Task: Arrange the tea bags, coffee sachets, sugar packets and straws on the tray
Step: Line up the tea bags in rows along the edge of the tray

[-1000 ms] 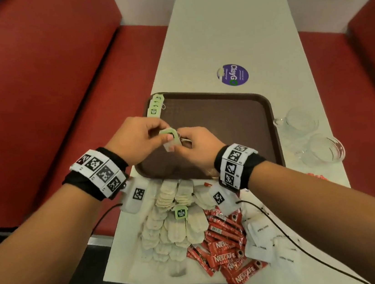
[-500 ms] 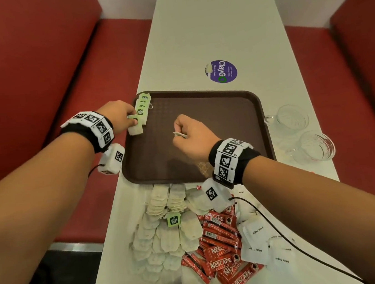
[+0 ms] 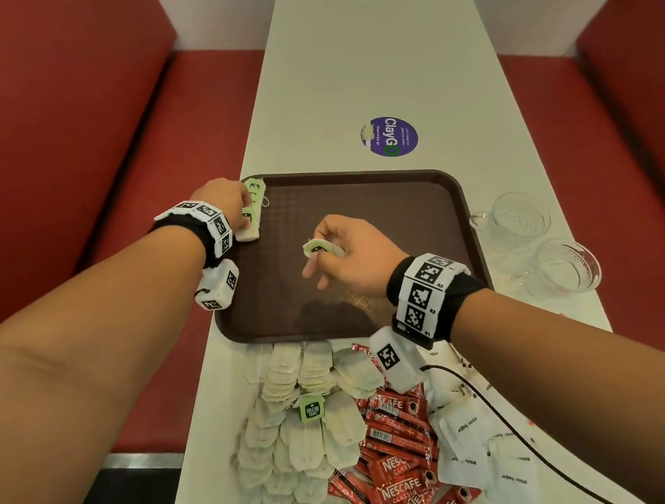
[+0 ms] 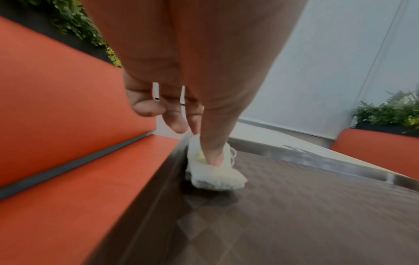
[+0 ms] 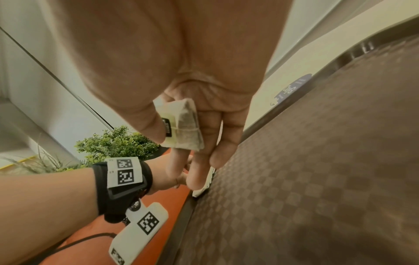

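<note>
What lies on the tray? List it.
A stack of tea bags lies in the far left corner of the tray, pressed by the left hand. The right hand pinches another tea bag above it. Under that wrist it is hidden.

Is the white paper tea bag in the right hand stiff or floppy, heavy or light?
Probably light: the right hand pinches the white paper tea bag with thumb and finger. Likely floppy: its thin paper looks creased.
</note>
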`<state>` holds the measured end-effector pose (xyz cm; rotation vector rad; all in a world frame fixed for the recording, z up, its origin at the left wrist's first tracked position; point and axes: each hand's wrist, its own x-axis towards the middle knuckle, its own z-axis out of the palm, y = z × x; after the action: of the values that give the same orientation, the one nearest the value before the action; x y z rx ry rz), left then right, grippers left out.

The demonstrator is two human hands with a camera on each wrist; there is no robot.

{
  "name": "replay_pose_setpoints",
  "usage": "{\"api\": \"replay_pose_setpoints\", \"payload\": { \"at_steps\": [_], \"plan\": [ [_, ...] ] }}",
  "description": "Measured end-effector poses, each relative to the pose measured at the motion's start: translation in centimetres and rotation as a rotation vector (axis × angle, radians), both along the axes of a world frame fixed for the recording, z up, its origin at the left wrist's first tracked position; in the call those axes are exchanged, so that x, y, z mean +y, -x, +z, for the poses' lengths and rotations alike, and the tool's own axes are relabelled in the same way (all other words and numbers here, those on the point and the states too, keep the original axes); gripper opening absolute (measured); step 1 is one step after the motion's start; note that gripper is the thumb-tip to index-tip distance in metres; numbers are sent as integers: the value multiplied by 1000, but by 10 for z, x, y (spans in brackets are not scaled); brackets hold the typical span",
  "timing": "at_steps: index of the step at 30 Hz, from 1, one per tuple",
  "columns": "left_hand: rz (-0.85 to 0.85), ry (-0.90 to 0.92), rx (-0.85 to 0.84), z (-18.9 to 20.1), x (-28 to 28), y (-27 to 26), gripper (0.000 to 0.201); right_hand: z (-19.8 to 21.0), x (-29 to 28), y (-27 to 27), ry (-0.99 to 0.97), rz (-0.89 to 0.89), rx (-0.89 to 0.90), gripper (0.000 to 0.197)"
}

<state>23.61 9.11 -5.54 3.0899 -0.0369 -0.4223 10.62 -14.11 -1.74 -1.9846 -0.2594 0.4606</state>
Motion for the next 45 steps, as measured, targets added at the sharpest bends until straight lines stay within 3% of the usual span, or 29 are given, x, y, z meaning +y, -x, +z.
{"api": "replay_pose_setpoints", "payload": {
  "at_steps": [4, 8, 11, 13, 15, 18, 21, 27, 31, 35, 38, 41, 45],
  "plan": [
    [112, 37, -44, 3, -6, 2, 35, -5, -6, -1, 81, -15, -87, 6],
    [58, 3, 87, 0, -12, 10, 26, -10, -7, -4, 152, -31, -165, 12],
    [34, 35, 93, 4, -12, 20, 20, -11, -3, -3, 147, -47, -192, 11],
    [22, 155, -1, 16, -13, 31, 20, -11, 0, -5, 127, -76, -177, 9],
    [-2, 408, -82, 33, -15, 51, 17, -10, 2, -6, 83, -108, -143, 8],
    [-120, 691, 28, 54, -21, 90, 14, -7, 6, -5, -12, -129, -81, 11],
    [-160, 770, 62, 52, -19, 111, 9, -3, 13, -4, -77, -120, -25, 13],
    [-46, 937, 79, 45, -9, 124, 18, -4, 23, -3, -139, -118, 1, 13],
    [-79, 882, 71, 39, -10, 125, 6, -8, 20, -3, -106, -93, 18, 10],
    [119, 673, -68, 17, 7, 106, 4, -19, 7, 0, 63, -21, -24, 31],
    [315, 490, -117, 3, 23, 91, 4, -21, -9, 10, 302, 176, -64, 24],
    [440, 474, -124, -10, 28, 73, 16, -21, -20, 23, 488, 444, -14, 20],
    [477, 416, -145, -13, 18, 57, 23, -25, -27, 32, 560, 608, 63, 17]
  ]
}}
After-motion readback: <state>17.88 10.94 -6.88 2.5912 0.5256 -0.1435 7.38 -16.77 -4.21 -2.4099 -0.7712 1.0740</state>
